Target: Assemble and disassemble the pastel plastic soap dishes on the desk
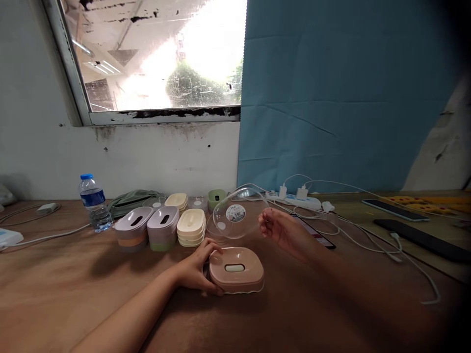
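My left hand (pixel 198 268) grips the left side of a pinkish oval box lid (pixel 241 257) that lies on the table. A slot with a pale insert runs across the middle of this lid. In my right hand (pixel 283 229) is the edge of a clear plastic cover (pixel 245 225), pinched between the fingertips. The cover is raised and tilted behind the lid, and a round printed label shows on it or through it; I cannot tell which.
Two lilac boxes (pixel 162 226) and a stack of cream lids (pixel 191 228) stand at the left. Behind them are a green box (pixel 216 197) and a green pouch (pixel 128 200). A water bottle (pixel 94 203), power strip (pixel 305 200) and black phone (pixel 419 239) lie further out, with cables.
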Demonstrator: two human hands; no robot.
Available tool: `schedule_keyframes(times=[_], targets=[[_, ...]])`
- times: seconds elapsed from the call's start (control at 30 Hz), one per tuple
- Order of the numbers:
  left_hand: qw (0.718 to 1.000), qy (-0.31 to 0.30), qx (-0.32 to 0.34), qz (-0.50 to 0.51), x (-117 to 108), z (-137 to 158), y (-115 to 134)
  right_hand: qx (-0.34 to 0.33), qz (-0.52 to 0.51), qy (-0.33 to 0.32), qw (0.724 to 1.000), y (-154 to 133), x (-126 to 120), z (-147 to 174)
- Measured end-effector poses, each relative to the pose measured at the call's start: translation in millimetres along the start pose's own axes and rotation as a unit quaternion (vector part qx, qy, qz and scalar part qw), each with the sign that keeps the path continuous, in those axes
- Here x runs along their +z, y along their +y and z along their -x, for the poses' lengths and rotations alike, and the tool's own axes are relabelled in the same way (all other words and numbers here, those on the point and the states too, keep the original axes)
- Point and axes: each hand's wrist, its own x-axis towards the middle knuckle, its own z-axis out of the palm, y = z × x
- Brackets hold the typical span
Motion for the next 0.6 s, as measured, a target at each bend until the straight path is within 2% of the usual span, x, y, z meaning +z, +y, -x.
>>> schedule_keyframes(times=[0.23,0.4,0.5,0.6], targets=[[0.998,0.019,-0.057,0.034,6,4,-13,0.099,0.046,-0.044,0.993,29,7,21],[0.995,0.044,-0.024,0.086,10,1,-11,0.147,0.033,0.014,0.989,50,8,28],[0.995,0.049,-0.004,0.090,10,0,-10,0.146,0.054,0.039,0.987,50,1,26],[0.994,0.052,0.004,0.092,10,1,-13,0.154,0.100,0.031,0.982,45,-8,24]])
